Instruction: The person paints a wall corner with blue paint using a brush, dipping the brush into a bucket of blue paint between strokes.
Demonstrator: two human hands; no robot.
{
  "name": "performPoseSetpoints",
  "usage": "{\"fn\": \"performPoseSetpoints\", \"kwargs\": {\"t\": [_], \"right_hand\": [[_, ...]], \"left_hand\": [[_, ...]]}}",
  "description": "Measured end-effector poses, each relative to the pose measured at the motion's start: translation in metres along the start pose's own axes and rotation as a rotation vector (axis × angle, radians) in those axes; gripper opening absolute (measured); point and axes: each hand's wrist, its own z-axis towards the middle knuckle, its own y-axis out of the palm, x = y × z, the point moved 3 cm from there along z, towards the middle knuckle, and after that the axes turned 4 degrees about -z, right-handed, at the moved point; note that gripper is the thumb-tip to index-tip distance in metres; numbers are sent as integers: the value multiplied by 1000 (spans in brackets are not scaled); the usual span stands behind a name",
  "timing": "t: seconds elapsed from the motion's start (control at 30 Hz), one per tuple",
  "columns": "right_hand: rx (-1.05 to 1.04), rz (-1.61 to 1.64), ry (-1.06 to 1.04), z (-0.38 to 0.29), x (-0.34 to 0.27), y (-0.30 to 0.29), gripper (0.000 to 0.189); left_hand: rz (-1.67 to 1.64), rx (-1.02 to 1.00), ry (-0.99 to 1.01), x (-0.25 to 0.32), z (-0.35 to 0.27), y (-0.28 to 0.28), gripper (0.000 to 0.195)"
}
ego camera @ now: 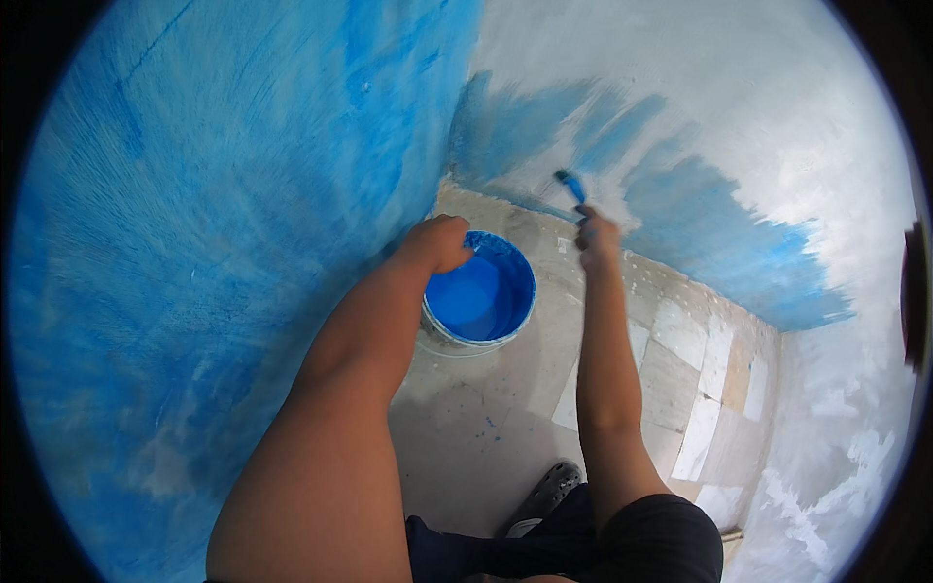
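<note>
My left hand (441, 244) grips the rim of a plastic bucket (466, 347) at its upper left edge. Blue paint (466, 295) fills the lower part of the bucket and smears its inner wall. In my right hand (598, 235) is a paintbrush (572, 186) with a blue-smeared body, its dark bristle end pointing up and left. The brush is before the low part of a pale wall (700, 87); whether the bristles touch it, I cannot tell. Thin blue strokes (681, 197) spread over that wall on both sides of the brush.
A blue-painted wall (219, 204) rises close on the left and meets the pale wall in a corner. Another patchy wall (831, 423) stands at the right. The floor of mixed tiles (670, 379) bears blue drips (488, 430). A dark clog (557, 481) shows below.
</note>
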Motion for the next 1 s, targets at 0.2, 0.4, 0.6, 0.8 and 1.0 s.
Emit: {"fn": "performPoseSetpoints", "kwargs": {"t": [0.2, 0.4, 0.6, 0.8, 1.0], "right_hand": [[-71, 18, -472, -97, -148, -23, 22], [-384, -580, -590, -159, -145, -24, 25], [-522, -582, -401, -167, -99, -26, 22], [-481, -542, -493, -149, -60, 3, 22], [-283, -669, -455, -156, -25, 32, 21]], "left_hand": [[-2, 29, 42, -1, 8, 9, 43], [13, -36, 2, -1, 8, 4, 50], [11, -18, 11, -1, 9, 7, 43], [-28, -56, 33, -11, 19, 13, 46], [-136, -158, 16, -12, 23, 12, 51]]}}
